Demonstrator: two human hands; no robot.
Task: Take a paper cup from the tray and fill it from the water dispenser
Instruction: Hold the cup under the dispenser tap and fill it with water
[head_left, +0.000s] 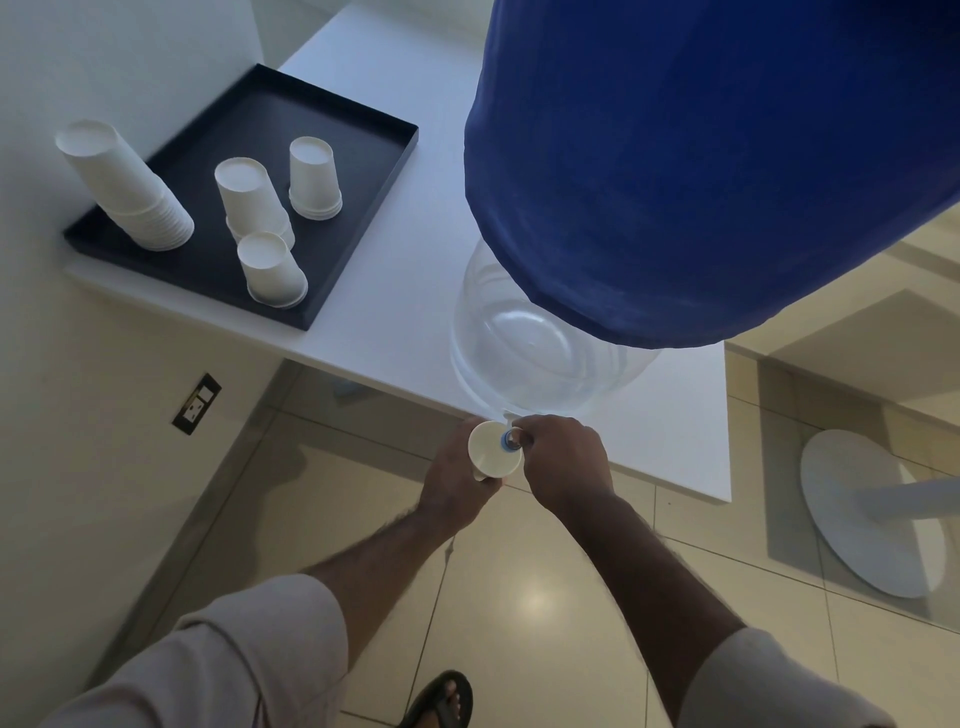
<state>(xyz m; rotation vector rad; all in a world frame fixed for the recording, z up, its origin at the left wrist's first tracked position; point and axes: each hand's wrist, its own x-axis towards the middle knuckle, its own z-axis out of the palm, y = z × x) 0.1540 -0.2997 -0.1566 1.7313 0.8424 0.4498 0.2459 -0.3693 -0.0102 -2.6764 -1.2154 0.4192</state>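
Note:
A white paper cup is held upright under the dispenser's small blue tap, just off the table's front edge. My left hand grips the cup from below and the left. My right hand is closed on the tap. The water dispenser is a clear jug under a blue cloth cover, standing on the white table. The black tray at the back left carries several stacks of upturned white paper cups. Whether water is flowing cannot be seen.
A wall runs along the left, with a dark socket plate low down. A white round pedestal base stands on the tiled floor at the right. My sandalled foot shows at the bottom.

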